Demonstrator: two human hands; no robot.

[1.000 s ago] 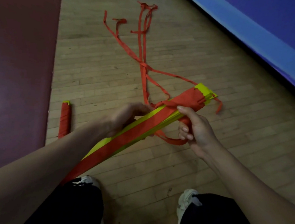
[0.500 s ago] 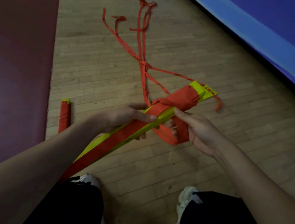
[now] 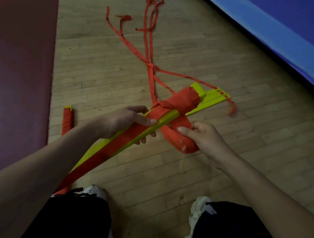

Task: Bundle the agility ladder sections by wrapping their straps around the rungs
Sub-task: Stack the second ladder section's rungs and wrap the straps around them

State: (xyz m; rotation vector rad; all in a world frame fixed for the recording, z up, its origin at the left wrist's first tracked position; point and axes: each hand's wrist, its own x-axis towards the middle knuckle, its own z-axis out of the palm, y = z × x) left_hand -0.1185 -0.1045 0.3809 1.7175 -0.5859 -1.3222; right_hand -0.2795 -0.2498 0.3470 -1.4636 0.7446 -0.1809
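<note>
Left hand point(image 3: 125, 120) grips the yellow rung stack point(image 3: 209, 101) round its middle, thumb on top, fingers curled under. The stack is held at a slant, near end down by the person's left knee, far end pointing twd the blue mat point(image 3: 273, 34). Can't tell if that far end touches the wood floor point(image 3: 214, 171).

Right hand point(image 3: 205, 140), just beside the left, pinches a wide strap loop point(image 3: 171, 137) that hangs below the stack, thumb on top and fingers underneath. Looks like the next turn is being set up to go round.

Progress check:
- Done, by the look of it: one wrapped bundle point(image 3: 67, 119) lies on the floor against the edge of the dark red mat point(image 3: 14, 68), fully covered in red w/ only a yellow tip showing.
- Partway: a thick red band of wraps point(image 3: 180, 101) sits on the far part of the held stack, and a flat red run lies along its length twd the near end.
- Left: plenty. Long loose strap tails point(image 3: 149, 42) trail from the band across the floor, well beyond the hands, several strands crossing, ends frayed or knotted.

I'd judge this section approx. half wound at most. The rest of the slack has to go round, then the end needs securing.
</note>
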